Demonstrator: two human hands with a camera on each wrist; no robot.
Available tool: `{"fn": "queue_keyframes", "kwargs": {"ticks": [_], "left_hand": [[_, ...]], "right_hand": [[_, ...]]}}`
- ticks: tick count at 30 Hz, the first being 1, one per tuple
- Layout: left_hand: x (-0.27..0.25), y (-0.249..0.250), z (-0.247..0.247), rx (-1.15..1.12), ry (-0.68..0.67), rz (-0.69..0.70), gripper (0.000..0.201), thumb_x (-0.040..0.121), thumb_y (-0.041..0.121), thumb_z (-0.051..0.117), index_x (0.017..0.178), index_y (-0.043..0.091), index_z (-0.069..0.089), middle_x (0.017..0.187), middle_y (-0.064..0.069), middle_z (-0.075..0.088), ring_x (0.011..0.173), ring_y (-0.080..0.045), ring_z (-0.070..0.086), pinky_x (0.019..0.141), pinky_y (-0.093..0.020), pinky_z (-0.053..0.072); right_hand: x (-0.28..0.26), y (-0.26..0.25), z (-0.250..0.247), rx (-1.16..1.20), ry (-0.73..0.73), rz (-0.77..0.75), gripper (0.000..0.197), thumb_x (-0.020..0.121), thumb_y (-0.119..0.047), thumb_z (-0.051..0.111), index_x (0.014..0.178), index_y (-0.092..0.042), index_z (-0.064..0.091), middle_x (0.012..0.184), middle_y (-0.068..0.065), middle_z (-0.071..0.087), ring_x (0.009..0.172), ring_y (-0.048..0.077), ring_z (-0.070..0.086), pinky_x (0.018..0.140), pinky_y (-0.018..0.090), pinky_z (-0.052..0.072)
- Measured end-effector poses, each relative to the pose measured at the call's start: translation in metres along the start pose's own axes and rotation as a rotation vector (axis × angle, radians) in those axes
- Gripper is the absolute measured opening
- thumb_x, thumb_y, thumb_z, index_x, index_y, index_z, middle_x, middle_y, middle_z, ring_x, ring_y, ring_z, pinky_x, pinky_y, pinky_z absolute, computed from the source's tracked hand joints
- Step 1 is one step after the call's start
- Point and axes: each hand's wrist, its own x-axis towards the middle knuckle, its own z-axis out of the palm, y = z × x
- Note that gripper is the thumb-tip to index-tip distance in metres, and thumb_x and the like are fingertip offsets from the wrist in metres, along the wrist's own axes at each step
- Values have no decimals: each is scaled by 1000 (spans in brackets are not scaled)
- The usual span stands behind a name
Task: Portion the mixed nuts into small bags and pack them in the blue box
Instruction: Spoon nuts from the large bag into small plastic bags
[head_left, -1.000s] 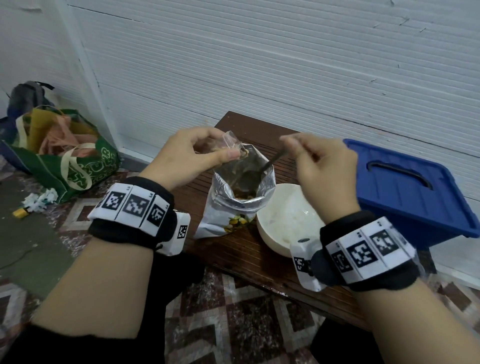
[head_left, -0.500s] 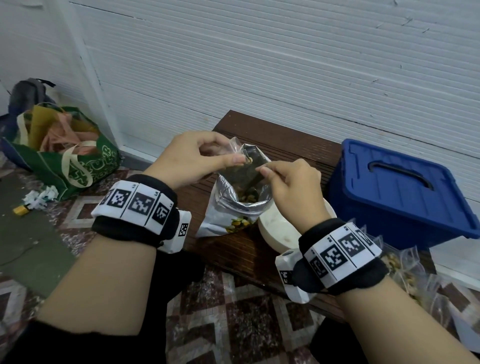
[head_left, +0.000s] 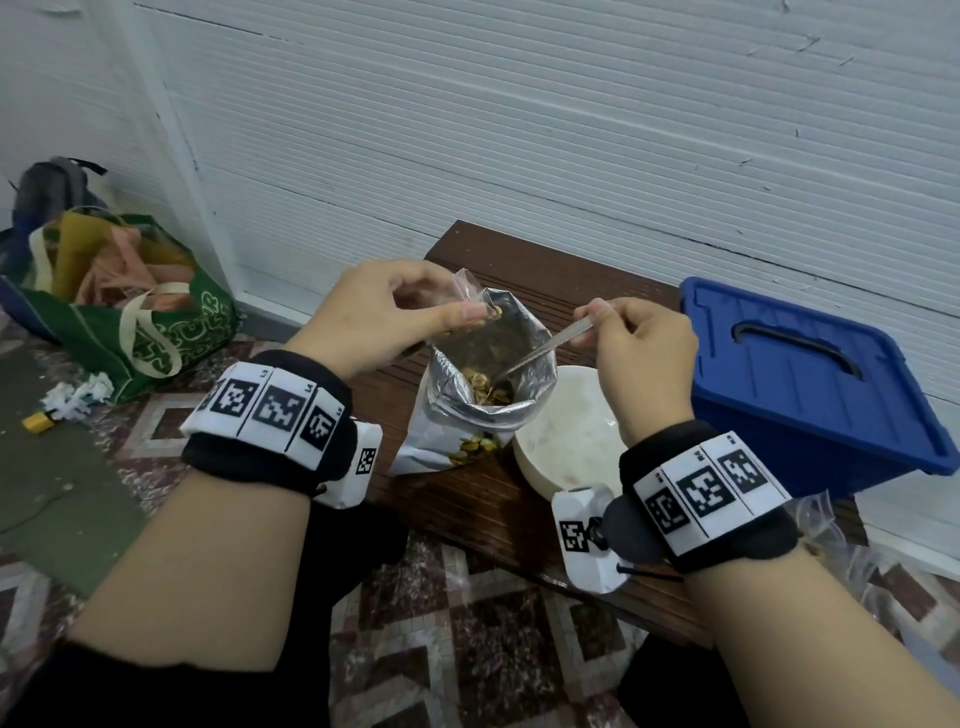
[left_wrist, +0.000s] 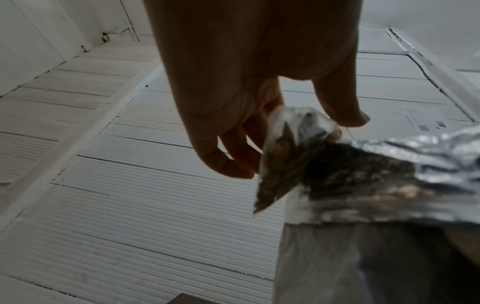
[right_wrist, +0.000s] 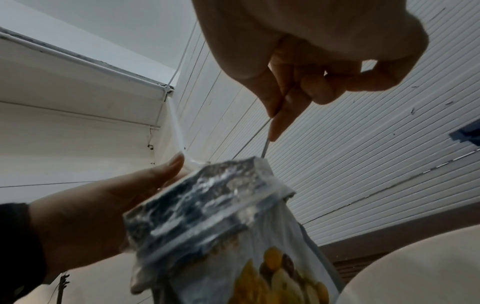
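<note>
A foil pouch of mixed nuts (head_left: 470, 410) (right_wrist: 246, 236) stands open on the dark wooden bench (head_left: 467, 509). My left hand (head_left: 395, 317) (left_wrist: 262, 131) pinches a small clear bag (head_left: 470, 304) (left_wrist: 280, 156) over the pouch's mouth, a few nuts showing at its rim. My right hand (head_left: 636, 345) (right_wrist: 306, 82) grips the handle of a metal spoon (head_left: 545, 348) (right_wrist: 265, 150), whose bowl dips inside the pouch among the nuts. The blue box (head_left: 810, 384) sits with its lid on at the right of the bench.
A white bowl (head_left: 566, 441) stands between pouch and blue box, partly behind my right wrist. Clear small bags (head_left: 826, 525) lie at the bench's right end. On the floor at the left are a green tote bag (head_left: 130, 322) and paper scraps (head_left: 72, 397). A white ribbed wall runs behind.
My right hand moved toward the pouch, then drew back to the right; the spoon now slants into the pouch. My left hand kept the small bag at the pouch's mouth.
</note>
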Motion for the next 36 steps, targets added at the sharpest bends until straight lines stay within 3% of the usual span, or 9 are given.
{"fn": "queue_keyframes", "kwargs": {"ticks": [2,7,11,15,17,20,25,32,36], "left_hand": [[1,-1,0,25,8,35,39,72,45,74,99,17,73,81,8,68,55,8,55,50,-4,36],[1,-1,-3,11,13,55,43,70,43,74,101,14,73,81,4,68,50,7,53,48,-4,36],[1,-2,-8,38,8,35,42,62,53,75,92,23,75,76,12,70,75,-3,65,70,-17,47],[2,-3,-6,19,-3,10,38,60,51,78,87,24,75,67,15,65,54,0,55,50,-15,40],[3,-3,-6,39,-6,11,41,61,50,78,91,23,75,74,13,67,50,1,51,43,-13,37],[2,-2,-5,108,-10,28,38,61,47,79,91,23,75,90,10,72,59,10,57,49,-4,38],[5,2,2,192,-10,28,32,62,43,83,89,30,71,95,13,71,91,5,60,63,6,34],[7,3,11,183,-18,55,45,60,41,85,101,27,73,85,17,68,79,12,60,70,-4,44],[8,3,14,227,-13,70,43,61,41,85,100,31,70,86,19,65,76,15,57,65,2,40]], "right_hand": [[4,0,-4,1,42,15,28,94,-21,54,72,-20,71,62,-16,64,54,-10,52,65,20,43],[12,-5,-14,10,122,38,30,94,-21,52,69,-21,70,61,-18,62,66,-1,56,84,34,48],[20,-10,-25,-1,148,29,30,96,-22,51,71,-21,69,61,-17,62,70,0,57,78,24,43],[30,-11,-37,77,192,53,33,95,-19,51,68,-19,70,47,-18,58,53,-3,52,61,15,39],[34,-14,-43,98,210,54,32,95,-17,51,69,-17,70,52,-16,59,56,-2,52,65,16,41],[38,-21,-51,132,231,35,36,95,-16,51,63,-19,66,60,-15,59,51,-3,46,60,15,38],[41,-29,-49,133,181,-2,37,95,-16,51,61,-22,65,69,-7,66,44,-5,46,55,13,35],[41,-30,-32,120,92,-4,42,95,-12,50,56,-15,64,81,-7,70,77,0,61,77,14,43],[39,-30,-29,115,63,-1,42,96,-14,51,57,-14,64,80,-13,68,69,-5,56,68,13,40]]}}
